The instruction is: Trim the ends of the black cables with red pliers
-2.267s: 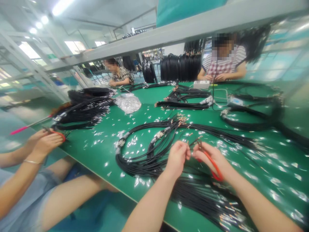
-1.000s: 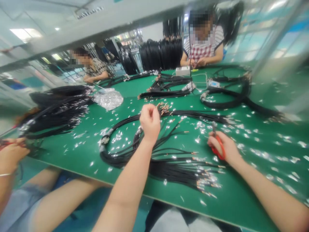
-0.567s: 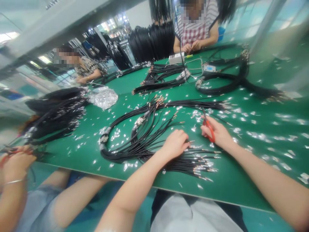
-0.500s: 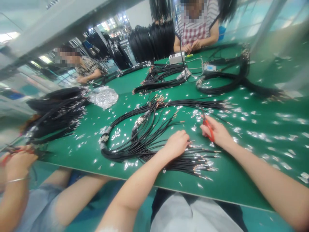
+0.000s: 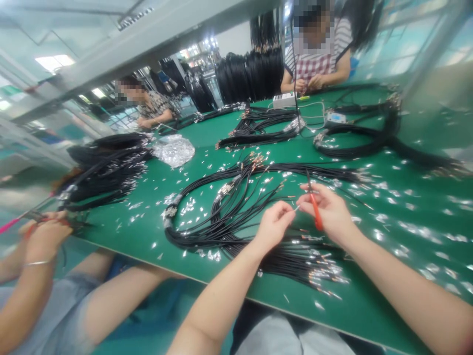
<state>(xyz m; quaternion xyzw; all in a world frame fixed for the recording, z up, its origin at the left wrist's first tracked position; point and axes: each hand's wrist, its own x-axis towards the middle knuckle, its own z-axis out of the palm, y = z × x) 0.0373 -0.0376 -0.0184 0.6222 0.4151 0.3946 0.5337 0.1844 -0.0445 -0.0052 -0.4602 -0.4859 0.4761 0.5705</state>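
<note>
A bundle of black cables lies looped on the green table, its many wire ends fanned out toward the right. My left hand pinches one cable near its tip, just above the fan. Close to that tip, my right hand has its thumb and forefinger at the pale end. Held in the same right hand are orange-handled scissors, their dark blades pointing up and away. Whether my right fingertips touch the cable end I cannot tell for certain.
Small shiny scraps litter the green table. Farther back lie more cable bundles, a clear plastic bag and a small white box. A co-worker's hands work at the left edge; two people sit across.
My left hand has picked a cable end up from the fan. My right hand has come left to meet it, still with the scissors. The view has shifted slightly.
</note>
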